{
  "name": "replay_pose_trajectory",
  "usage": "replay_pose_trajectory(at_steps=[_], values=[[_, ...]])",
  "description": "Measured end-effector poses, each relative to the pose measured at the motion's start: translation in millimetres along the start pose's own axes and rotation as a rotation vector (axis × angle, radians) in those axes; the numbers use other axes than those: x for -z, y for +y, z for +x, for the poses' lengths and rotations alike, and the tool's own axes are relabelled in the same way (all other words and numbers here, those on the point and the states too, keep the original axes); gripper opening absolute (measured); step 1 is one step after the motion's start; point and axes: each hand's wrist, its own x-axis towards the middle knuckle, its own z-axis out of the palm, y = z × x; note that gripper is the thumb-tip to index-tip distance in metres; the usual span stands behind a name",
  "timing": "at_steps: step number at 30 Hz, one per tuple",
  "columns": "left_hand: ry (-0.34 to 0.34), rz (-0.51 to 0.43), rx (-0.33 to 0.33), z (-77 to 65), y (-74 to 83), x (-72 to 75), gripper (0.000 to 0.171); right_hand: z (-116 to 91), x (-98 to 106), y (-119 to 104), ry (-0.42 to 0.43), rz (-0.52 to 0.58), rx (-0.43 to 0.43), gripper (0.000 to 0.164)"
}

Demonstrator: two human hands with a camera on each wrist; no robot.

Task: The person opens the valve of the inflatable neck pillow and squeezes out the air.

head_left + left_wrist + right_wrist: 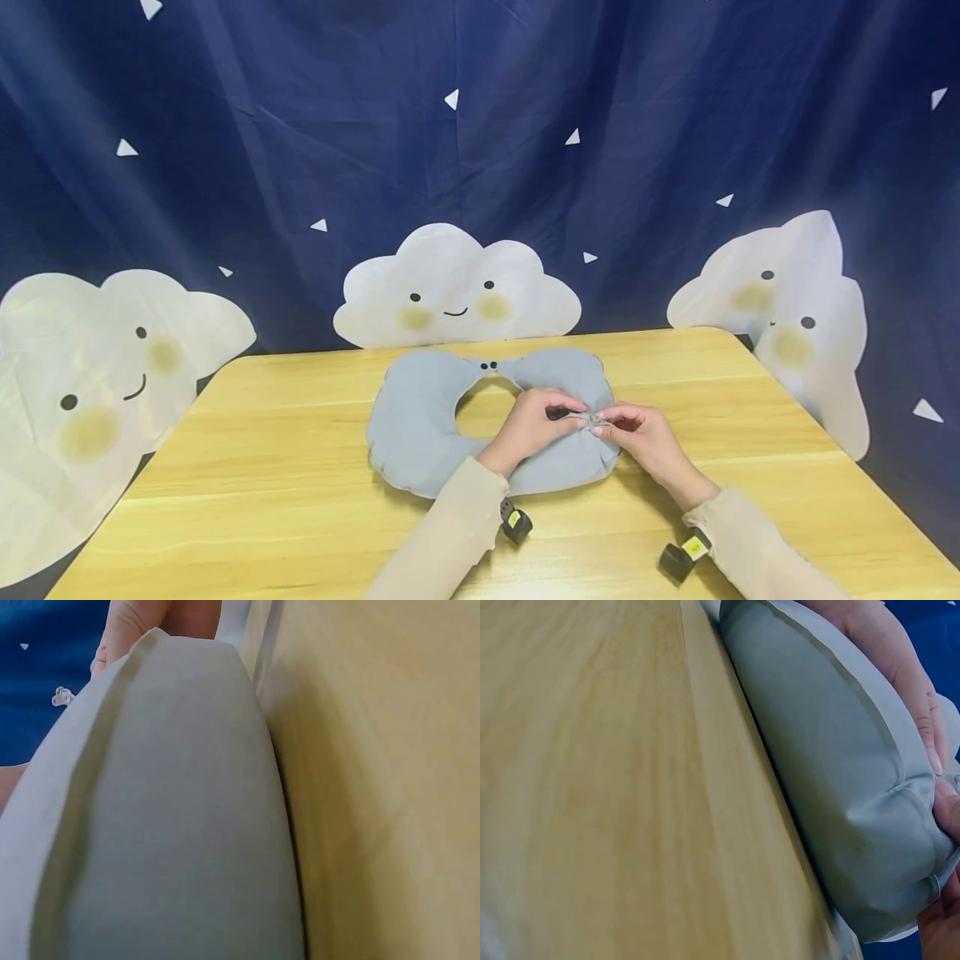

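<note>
A grey inflatable U-shaped neck pillow (420, 425), puffed up, lies on the table with its two rounded ends toward the far side. Near its right side, a small clear valve (63, 696) sticks up from the surface. My left hand (534, 427) reaches across the pillow and pinches the fabric just left of the valve with thumb and fingers. From the right, my right hand (651, 443) pinches at the valve, its fingertips almost meeting the left ones. In the right wrist view, the pillow's side (832, 735) is creased near the fingers.
The pale wooden table (247, 467) has rounded far corners. Behind it hangs a dark blue curtain (525, 183) with white clouds and triangles. Two dark snaps (488, 366) sit between the pillow's far ends. A black wrist camera (678, 560) is strapped at the right sleeve.
</note>
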Motion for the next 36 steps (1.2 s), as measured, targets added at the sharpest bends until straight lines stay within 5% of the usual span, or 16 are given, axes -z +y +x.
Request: replay_pose_trajectory(at_steps=[9, 23, 36], values=[[-0.034, -0.066, 0.087, 0.9, -7.8, -1.6, 0.017, 2, 0, -1, -0.045, -0.040, 0.005, 0.008], [-0.004, -0.065, 0.122, -1.5, -13.5, -5.2, 0.013, 2, 0, 9, -0.047, -0.013, -0.136, 0.018], [0.015, -0.084, 0.146, -3.4, -16.8, -8.8, 0.013, 2, -3, 10, -0.036, -0.013, -0.197, 0.011]])
